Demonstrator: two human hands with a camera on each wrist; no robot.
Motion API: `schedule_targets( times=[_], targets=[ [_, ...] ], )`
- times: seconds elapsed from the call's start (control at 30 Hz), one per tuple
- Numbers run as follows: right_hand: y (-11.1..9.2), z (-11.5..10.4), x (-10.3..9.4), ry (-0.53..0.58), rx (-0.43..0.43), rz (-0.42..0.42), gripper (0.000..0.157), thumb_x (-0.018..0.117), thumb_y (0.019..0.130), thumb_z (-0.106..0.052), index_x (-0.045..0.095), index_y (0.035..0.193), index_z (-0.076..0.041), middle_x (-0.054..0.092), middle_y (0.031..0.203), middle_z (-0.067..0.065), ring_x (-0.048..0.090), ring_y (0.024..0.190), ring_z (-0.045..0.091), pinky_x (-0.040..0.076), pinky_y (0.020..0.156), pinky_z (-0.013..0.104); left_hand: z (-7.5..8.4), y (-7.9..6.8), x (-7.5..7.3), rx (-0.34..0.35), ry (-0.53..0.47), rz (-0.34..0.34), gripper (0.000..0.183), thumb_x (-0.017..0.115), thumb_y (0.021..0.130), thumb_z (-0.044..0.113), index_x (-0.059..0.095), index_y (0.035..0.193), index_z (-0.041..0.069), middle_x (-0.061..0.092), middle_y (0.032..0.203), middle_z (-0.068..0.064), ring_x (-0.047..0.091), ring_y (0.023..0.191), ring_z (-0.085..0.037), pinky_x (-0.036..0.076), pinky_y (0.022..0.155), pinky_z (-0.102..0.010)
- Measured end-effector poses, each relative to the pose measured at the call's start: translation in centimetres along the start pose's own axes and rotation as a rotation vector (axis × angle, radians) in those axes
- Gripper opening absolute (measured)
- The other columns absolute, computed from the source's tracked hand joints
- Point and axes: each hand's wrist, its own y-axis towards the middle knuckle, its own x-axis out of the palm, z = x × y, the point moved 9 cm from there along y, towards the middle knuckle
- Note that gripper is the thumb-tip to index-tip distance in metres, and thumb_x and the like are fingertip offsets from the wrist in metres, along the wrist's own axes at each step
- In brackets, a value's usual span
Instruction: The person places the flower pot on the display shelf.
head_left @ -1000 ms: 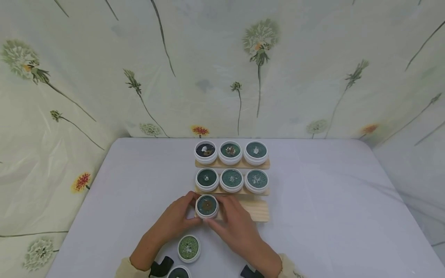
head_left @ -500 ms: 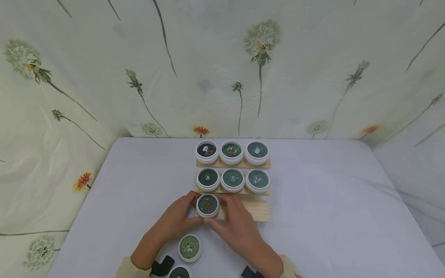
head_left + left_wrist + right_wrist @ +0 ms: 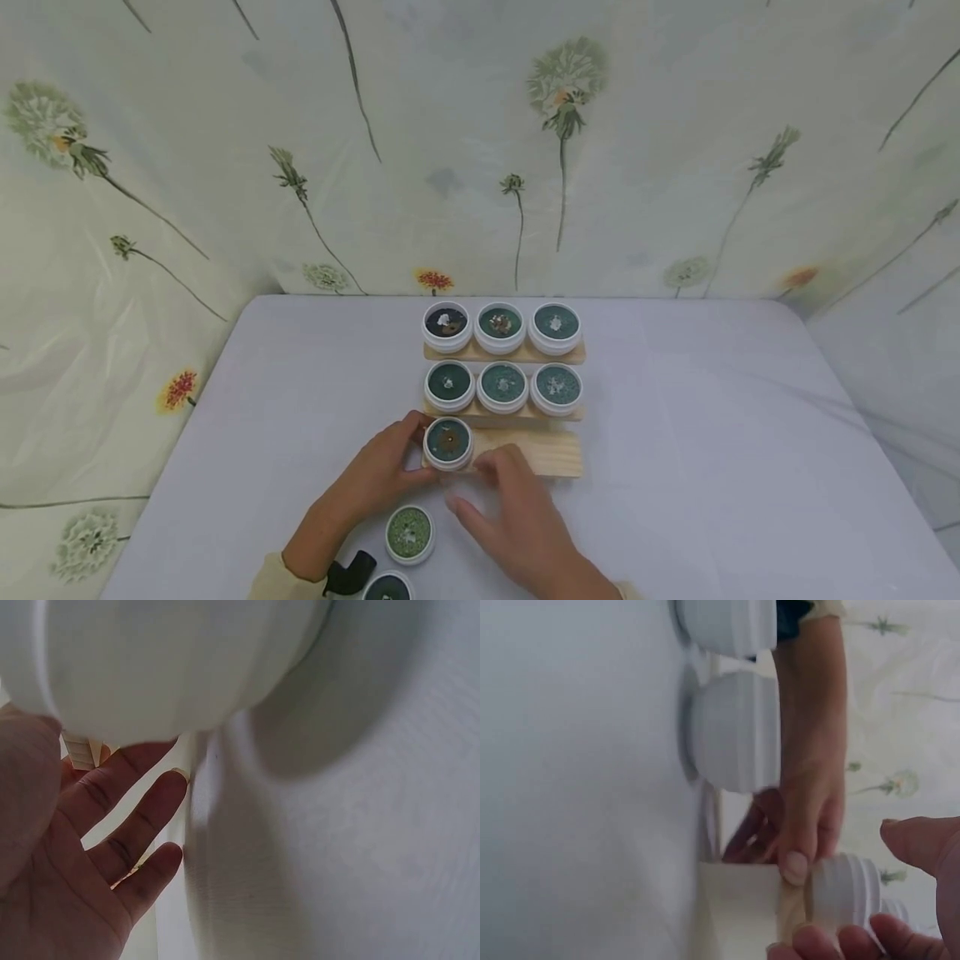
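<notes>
A round white jar with a teal fill and a brown centre [image 3: 448, 442] stands at the left end of the front wooden step [image 3: 551, 454]. My left hand [image 3: 382, 462] holds it from the left, thumb at the near side and fingers behind; in the right wrist view that thumb [image 3: 796, 866] lies against the step's edge beside the jar. To the right of the jar, my right hand [image 3: 521, 521] hovers apart from it, fingers loosely bent and thumb spread, with nothing held. A white jar with a green fill [image 3: 409, 533] sits on the table between the wrists.
Behind stand two more wooden steps, the middle one [image 3: 465, 412] and the rear one [image 3: 517, 353], each bearing three similar white jars. Another dark-filled jar [image 3: 387, 587] is cut off at the bottom edge beside a black strap [image 3: 349, 575] on my left wrist. A flowered curtain [image 3: 450, 150] hangs behind the table.
My right hand has let go of the brown-centred jar and drawn back toward the lower right. My left hand stays on the jar, which has hardly moved.
</notes>
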Motion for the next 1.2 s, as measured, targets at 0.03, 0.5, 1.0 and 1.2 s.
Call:
schedule_targets(
  times=[0.03, 0.5, 1.0, 1.2],
  targets=[
    [-0.3, -0.1, 0.3, -0.009, -0.021, -0.022, 0.043, 0.088, 0.086, -0.030, 0.059, 0.113, -0.014, 0.055, 0.104, -0.005, 0.057, 0.094, 0.008, 0.053, 0.085, 0.031, 0.0, 0.0, 0.0, -0.004, 0.001, -0.001, 0.060, 0.089, 0.085, 0.030, 0.055, 0.133, 0.019, 0.068, 0.114, 0.008, 0.063, 0.111, -0.012, 0.051, 0.102, -0.046],
    [-2.9, -1.6, 7.1, -0.102, -0.251, -0.438, 0.071, 0.077, 0.095, -0.042, 0.048, 0.148, -0.004, 0.054, 0.147, 0.005, 0.050, 0.138, 0.019, 0.043, 0.113, 0.038, 0.0, 0.0, -0.1, 0.004, -0.006, 0.002, 0.064, 0.091, 0.083, 0.032, 0.055, 0.134, 0.019, 0.069, 0.118, 0.006, 0.064, 0.115, -0.014, 0.051, 0.103, -0.045],
    [-1.9, -1.8, 8.4, -0.124, -0.263, -0.431, 0.072, 0.084, 0.090, -0.038, 0.050, 0.146, -0.009, 0.059, 0.137, -0.001, 0.053, 0.126, 0.013, 0.046, 0.107, 0.034, -0.1, -0.1, 0.0, -0.011, -0.028, 0.000, 0.064, 0.089, 0.083, 0.038, 0.054, 0.134, 0.020, 0.068, 0.120, 0.006, 0.063, 0.119, -0.017, 0.049, 0.105, -0.047],
    [-2.2, -1.0, 8.1, -0.114, -0.224, -0.439, 0.065, 0.085, 0.088, -0.038, 0.056, 0.140, -0.011, 0.060, 0.131, -0.006, 0.053, 0.122, 0.011, 0.047, 0.104, 0.031, -0.1, -0.1, 0.0, -0.008, -0.030, 0.000, 0.063, 0.089, 0.083, 0.041, 0.054, 0.133, 0.022, 0.068, 0.120, 0.007, 0.063, 0.118, -0.015, 0.050, 0.105, -0.047]
  ],
)
